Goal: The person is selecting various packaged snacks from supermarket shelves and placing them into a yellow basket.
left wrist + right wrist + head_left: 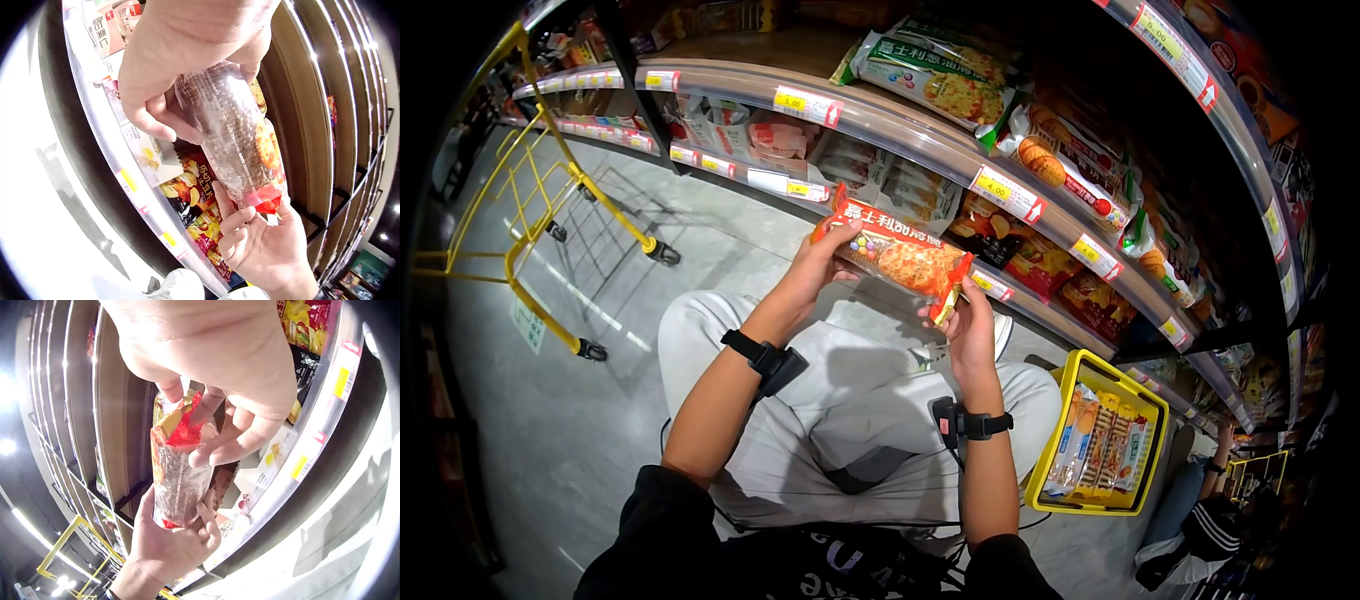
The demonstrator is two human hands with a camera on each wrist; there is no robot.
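Observation:
A red packet of biscuits (905, 258) with a clear back is held out between both hands, in front of the lower shelf. My left hand (818, 262) grips its left end, thumb on the printed front. At the other end, my right hand (966, 325) pinches the red crimped edge between thumb and fingers. In the left wrist view the packet (228, 137) shows its see-through underside, with rows of biscuits inside. From the right wrist, the packet (181, 481) hangs between the right fingers above and the left hand (172, 547) below.
A yellow basket (1040, 490) with several biscuit packets stands by the right knee. Green packets (930, 75) lie on the shelf ahead, behind a price-tag rail (920, 155). A yellow trolley (550, 130) is at the left. Another person (1200, 530) is at the far right.

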